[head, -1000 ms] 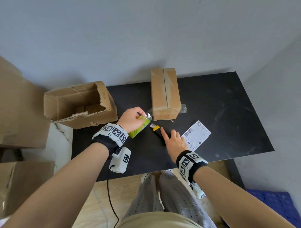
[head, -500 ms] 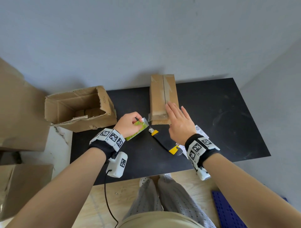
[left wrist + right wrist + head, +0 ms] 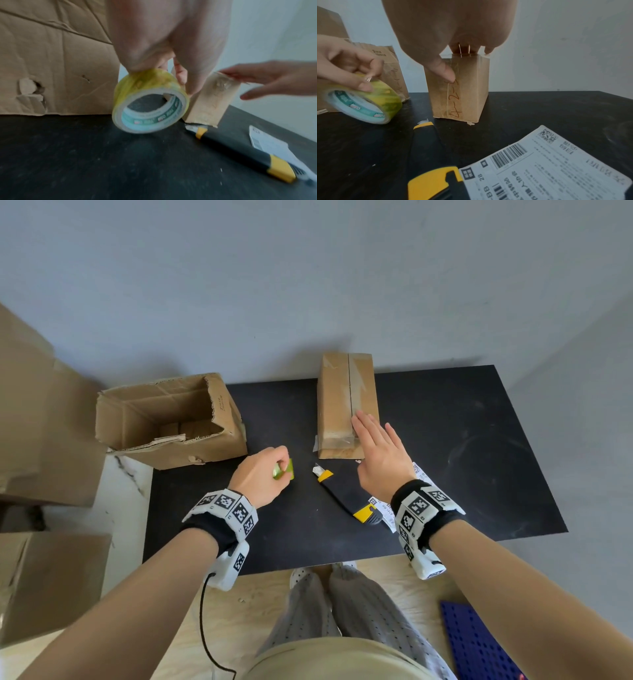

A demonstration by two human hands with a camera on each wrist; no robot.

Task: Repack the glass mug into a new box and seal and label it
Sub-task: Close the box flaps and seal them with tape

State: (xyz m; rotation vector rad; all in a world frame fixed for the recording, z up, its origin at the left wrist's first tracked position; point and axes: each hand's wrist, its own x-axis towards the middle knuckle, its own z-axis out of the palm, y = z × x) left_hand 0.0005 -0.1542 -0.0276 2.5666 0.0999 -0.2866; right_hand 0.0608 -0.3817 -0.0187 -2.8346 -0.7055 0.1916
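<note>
A small closed box [image 3: 346, 405], taped along its top seam, is pressed flat by the right hand [image 3: 380, 455], whose fingers [image 3: 363, 428] are laid straight and slightly spread on the near end of the lid, with the thumb down against the front face. A roll of yellow-green tape [image 3: 150, 100] is gripped in the left hand [image 3: 262, 479], fingers curled round its rim, and is held low over the black counter [image 3: 479, 440], just beside the box and apart from it. The glass mug itself is not seen; it is judged to be inside the sealed box, though this cannot be confirmed. A yellow-and-black utility knife [image 3: 346, 496] lies between the hands, its blade end near the box's front, and a printed shipping label [image 3: 553, 162] rests on the counter partly under the knife's rear. An empty torn carton [image 3: 171, 419] stands open at left. The sealing step appears nearly closed out: tape being smoothed down. The label would be called for next, the roll being set aside first.
</note>
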